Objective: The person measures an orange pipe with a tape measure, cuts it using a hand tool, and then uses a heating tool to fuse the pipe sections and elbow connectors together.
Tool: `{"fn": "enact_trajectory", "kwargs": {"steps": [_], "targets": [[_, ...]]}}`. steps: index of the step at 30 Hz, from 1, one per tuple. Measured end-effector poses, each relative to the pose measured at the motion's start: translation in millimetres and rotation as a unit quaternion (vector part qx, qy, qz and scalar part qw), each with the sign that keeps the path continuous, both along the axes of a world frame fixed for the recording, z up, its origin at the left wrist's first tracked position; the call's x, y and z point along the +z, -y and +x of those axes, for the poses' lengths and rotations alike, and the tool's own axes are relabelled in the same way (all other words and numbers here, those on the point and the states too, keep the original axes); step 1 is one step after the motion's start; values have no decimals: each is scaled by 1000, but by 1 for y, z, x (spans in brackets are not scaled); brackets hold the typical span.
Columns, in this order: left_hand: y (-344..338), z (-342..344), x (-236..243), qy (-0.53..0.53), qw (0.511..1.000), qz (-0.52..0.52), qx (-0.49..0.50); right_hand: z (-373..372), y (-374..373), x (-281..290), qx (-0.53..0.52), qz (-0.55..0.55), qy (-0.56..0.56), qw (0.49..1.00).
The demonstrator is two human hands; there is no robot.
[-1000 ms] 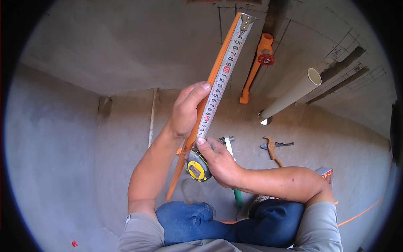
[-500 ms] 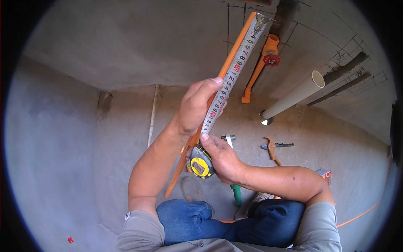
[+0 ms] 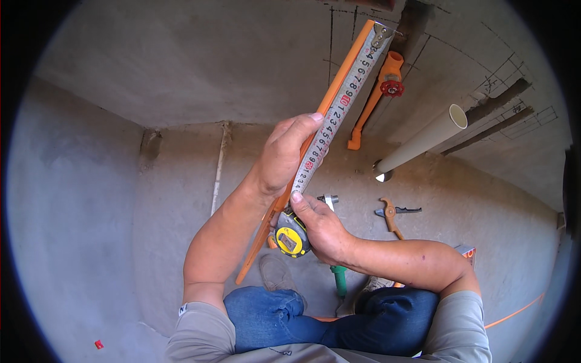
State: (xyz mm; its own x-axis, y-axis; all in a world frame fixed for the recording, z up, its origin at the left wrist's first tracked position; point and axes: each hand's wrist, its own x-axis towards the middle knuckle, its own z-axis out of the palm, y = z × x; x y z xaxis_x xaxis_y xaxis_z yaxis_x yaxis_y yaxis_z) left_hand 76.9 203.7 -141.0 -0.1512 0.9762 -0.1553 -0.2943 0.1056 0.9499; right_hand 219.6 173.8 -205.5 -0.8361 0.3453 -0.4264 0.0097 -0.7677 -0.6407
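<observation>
An orange pipe (image 3: 342, 75) slants up and away in front of me, its lower end near my left shoe. Wrapped round its middle is my left hand (image 3: 283, 151), thumb lying along the pipe beside the blade. In my right hand (image 3: 321, 227) is a tape measure (image 3: 292, 235) with a grey and yellow case, the thumb pressing on the blade just above the case. The pulled-out blade (image 3: 330, 121) runs along the pipe, and its metal end hook sits at the pipe's far end. My left fingers behind the pipe are mostly hidden.
An orange pipe with a red-handled valve (image 3: 392, 88) runs down the wall. Right of it a white pipe (image 3: 426, 139) rises from a floor hole. Orange-handled pipe cutters (image 3: 390, 213) and a green-handled tool (image 3: 340, 279) lie on the floor. A carton (image 3: 467, 251) stands by my right elbow.
The pipe's far end and the tape have shifted very slightly to the right and down. Both hands keep the same grip.
</observation>
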Motion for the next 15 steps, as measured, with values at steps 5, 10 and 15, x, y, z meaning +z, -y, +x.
{"fn": "enact_trajectory", "kwargs": {"steps": [5,10,15], "targets": [[0,-1,-1,-2,1000,1,-6,0,0,-1,0,5,-1,1000],[-1,-2,-3,5,1000,1,-5,0,0,-3,0,7,-8,1000],[-2,2,3,10,1000,-8,3,1,-1,-3,-1,6,-8,1000]]}}
